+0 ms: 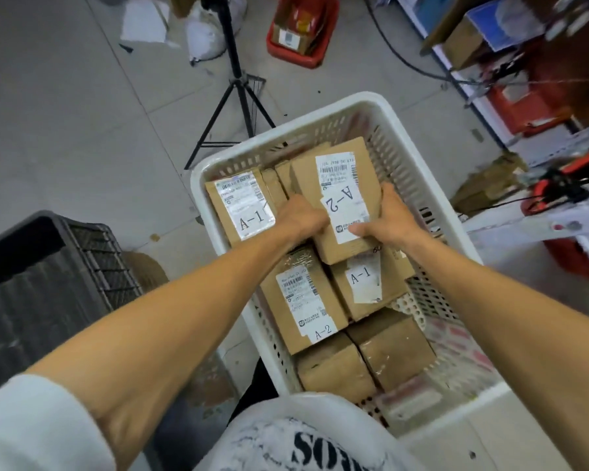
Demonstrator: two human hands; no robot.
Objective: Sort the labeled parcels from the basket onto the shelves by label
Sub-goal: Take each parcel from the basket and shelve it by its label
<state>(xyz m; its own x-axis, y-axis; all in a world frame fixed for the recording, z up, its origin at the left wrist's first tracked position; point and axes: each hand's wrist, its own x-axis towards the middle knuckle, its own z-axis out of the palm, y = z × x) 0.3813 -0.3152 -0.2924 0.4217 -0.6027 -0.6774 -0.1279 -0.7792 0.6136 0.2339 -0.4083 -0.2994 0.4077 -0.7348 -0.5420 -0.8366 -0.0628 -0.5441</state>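
A white slatted basket (354,107) holds several brown cardboard parcels. Both hands grip one parcel labeled A-2 (340,171) that lies on top near the basket's middle. My left hand (298,220) curls round its left edge, and my right hand (385,219) holds its right side with the thumb on the label. A parcel labeled A-1 (242,212) lies at the far left. Another A-2 parcel (303,300) and another A-1 parcel (364,283) lie nearer to me. Two parcels with no label showing (364,358) fill the near end.
A black crate (38,283) stands on the floor to the left. A black tripod (233,86) stands beyond the basket, with a red bin of boxes (303,28) further back. Metal shelving (541,79) with red bins and boxes runs along the right.
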